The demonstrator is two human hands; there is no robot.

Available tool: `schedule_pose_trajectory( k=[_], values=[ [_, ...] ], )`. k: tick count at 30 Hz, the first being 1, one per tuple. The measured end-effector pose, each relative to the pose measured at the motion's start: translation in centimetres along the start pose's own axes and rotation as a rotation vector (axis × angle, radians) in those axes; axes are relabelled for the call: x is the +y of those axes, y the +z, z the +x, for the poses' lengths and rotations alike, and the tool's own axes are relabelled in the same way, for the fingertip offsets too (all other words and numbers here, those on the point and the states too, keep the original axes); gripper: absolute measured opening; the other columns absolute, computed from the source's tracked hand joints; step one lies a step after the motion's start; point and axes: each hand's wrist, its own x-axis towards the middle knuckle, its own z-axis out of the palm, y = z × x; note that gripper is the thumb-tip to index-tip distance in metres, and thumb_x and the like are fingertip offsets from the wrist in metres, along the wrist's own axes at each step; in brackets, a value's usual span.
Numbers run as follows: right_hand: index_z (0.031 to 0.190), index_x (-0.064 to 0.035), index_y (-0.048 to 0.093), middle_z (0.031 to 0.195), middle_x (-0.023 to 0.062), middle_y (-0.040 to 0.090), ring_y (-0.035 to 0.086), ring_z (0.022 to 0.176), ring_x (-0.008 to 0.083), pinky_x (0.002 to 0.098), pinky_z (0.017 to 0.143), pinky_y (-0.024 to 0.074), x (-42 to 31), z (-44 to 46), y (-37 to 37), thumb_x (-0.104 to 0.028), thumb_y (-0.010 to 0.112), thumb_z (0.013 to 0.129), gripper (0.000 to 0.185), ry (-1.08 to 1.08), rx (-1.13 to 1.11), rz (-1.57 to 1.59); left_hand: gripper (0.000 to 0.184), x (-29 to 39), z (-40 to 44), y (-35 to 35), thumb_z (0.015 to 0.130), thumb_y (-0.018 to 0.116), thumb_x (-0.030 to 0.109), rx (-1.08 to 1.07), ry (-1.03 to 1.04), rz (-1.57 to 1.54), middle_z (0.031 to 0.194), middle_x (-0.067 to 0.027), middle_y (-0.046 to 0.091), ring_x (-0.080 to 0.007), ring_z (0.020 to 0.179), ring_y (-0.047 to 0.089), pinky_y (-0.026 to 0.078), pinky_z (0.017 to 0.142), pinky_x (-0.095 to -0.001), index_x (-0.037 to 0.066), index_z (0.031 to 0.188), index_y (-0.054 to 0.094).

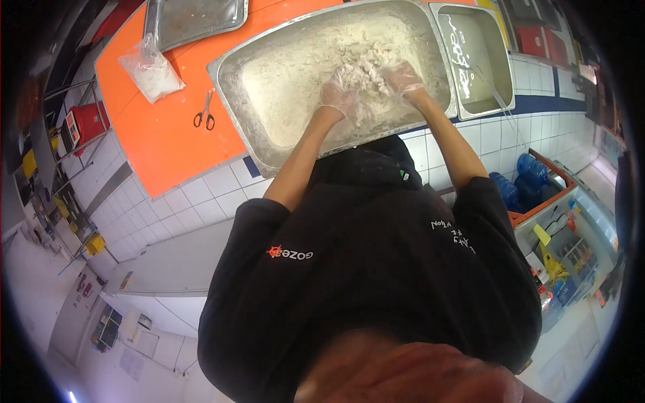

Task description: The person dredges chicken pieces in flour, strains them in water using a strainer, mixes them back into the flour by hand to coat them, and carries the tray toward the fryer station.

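Note:
A large metal basin (269, 151) holds pale flour (279, 94) with clumpy, flour-coated pieces (368, 72) gathered toward its right half; what is under the coating cannot be made out. Both my hands wear clear plastic gloves. My left hand (338, 94) is curled around the left side of the coated pieces. From the other side, my right hand (404, 79) grips them, its fingers partly buried. The pieces are bunched up between the two hands, above the loose flour.
Left of the basin, the orange tabletop (161, 148) bears black-handled scissors (205, 114), a clear bag of white powder (153, 75) and a metal tray (195, 20). On the right stands a smaller basin of cloudy liquid (470, 54). Blue water bottles (521, 185) are lower right.

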Motion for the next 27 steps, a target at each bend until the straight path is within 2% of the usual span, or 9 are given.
schedule_pose_trajectory(
  k=[4,7,9,12,15,18,21,25,27],
  values=[
    [0.116,0.0002,0.073,0.120,0.0268,0.071,0.067,0.116,0.0387,0.0431,0.100,0.0512,-3.0,-4.6,-5.4,-0.044,0.063,0.096,0.050,-0.314,-0.034,-0.370,0.071,0.3,1.5,-2.2,0.096,0.071,0.036,-0.120,-0.022,0.083,0.131,-0.0268,0.068,-0.0337,0.125,0.066,0.053,0.103,-0.0408,-0.007,0.147,0.047],
    [0.118,-0.0034,0.074,0.118,0.0261,0.071,0.068,0.116,0.0373,0.0419,0.101,0.0521,-3.1,-5.0,-6.1,-0.048,0.066,0.094,0.051,-0.221,-0.029,-0.109,0.076,-5.4,5.3,0.1,0.096,0.070,0.035,-0.227,0.044,-0.651,0.146,-0.0260,0.059,-0.0336,0.138,0.055,0.045,0.114,-0.0415,-0.006,0.152,0.041],
    [0.116,-0.0022,0.074,0.124,0.0267,0.070,0.067,0.120,0.0346,0.0416,0.102,0.0513,-5.4,-7.1,-7.7,-0.048,0.069,0.091,0.053,-0.444,-0.038,0.208,0.078,-4.8,6.3,0.0,0.092,0.072,0.033,-0.109,0.181,-0.259,0.156,-0.0249,0.049,-0.0354,0.144,0.048,0.037,0.121,-0.0431,-0.005,0.153,0.040],
    [0.120,-0.0018,0.074,0.131,0.0256,0.068,0.066,0.124,0.0328,0.0412,0.104,0.0510,-2.6,2.2,-5.4,-0.048,0.073,0.089,0.055,-0.400,-0.103,-0.041,0.078,-1.3,6.2,-1.7,0.085,0.074,0.025,0.179,0.265,0.152,0.162,-0.0231,0.042,-0.0396,0.144,0.047,0.029,0.126,-0.0447,0.000,0.153,0.043],
    [0.122,0.0003,0.073,0.132,0.0258,0.069,0.067,0.123,0.0339,0.0419,0.102,0.0525,-6.0,2.5,-3.9,-0.048,0.074,0.088,0.060,-0.483,-0.117,0.049,0.093,-2.4,9.3,-0.2,0.078,0.074,0.017,0.116,0.213,0.503,0.158,-0.0286,0.045,-0.0425,0.144,0.049,0.040,0.120,-0.0423,0.006,0.161,0.034],
    [0.119,0.0077,0.072,0.113,0.0263,0.073,0.071,0.104,0.0362,0.0449,0.094,0.0555,-9.0,3.8,-2.6,-0.053,0.073,0.088,0.068,-0.553,-0.177,-0.338,0.082,-2.7,10.1,-1.3,0.080,0.071,0.019,0.010,0.280,0.464,0.152,-0.0279,0.052,-0.0435,0.138,0.054,0.045,0.116,-0.0422,0.012,0.157,0.045],
    [0.113,0.0120,0.071,0.102,0.0266,0.073,0.071,0.095,0.0343,0.0449,0.090,0.0562,-6.2,6.9,0.5,-0.055,0.074,0.087,0.072,-0.549,0.035,-0.166,0.068,-2.4,10.0,-2.5,0.082,0.070,0.019,-0.050,0.121,0.415,0.142,-0.0261,0.062,-0.0421,0.125,0.063,0.053,0.106,-0.0436,0.011,0.148,0.056],
    [0.113,0.0062,0.073,0.113,0.0300,0.072,0.071,0.107,0.0394,0.0444,0.095,0.0544,-7.9,1.7,-2.3,-0.056,0.073,0.083,0.069,-0.308,0.019,-0.092,0.062,0.4,7.2,-5.7,0.082,0.071,0.017,-0.157,-0.090,0.327,0.132,-0.0245,0.068,-0.0413,0.114,0.068,0.056,0.099,-0.0449,0.009,0.142,0.061],
    [0.110,0.0052,0.072,0.113,0.0292,0.071,0.071,0.103,0.0361,0.0451,0.090,0.0544,-8.2,-1.3,-4.7,-0.058,0.071,0.085,0.068,-0.236,-0.028,-0.066,0.069,-2.4,7.3,-5.2,0.081,0.074,0.018,-0.319,0.142,0.565,0.144,-0.0236,0.059,-0.0407,0.126,0.062,0.052,0.105,-0.0410,0.007,0.146,0.055]
  ],
)
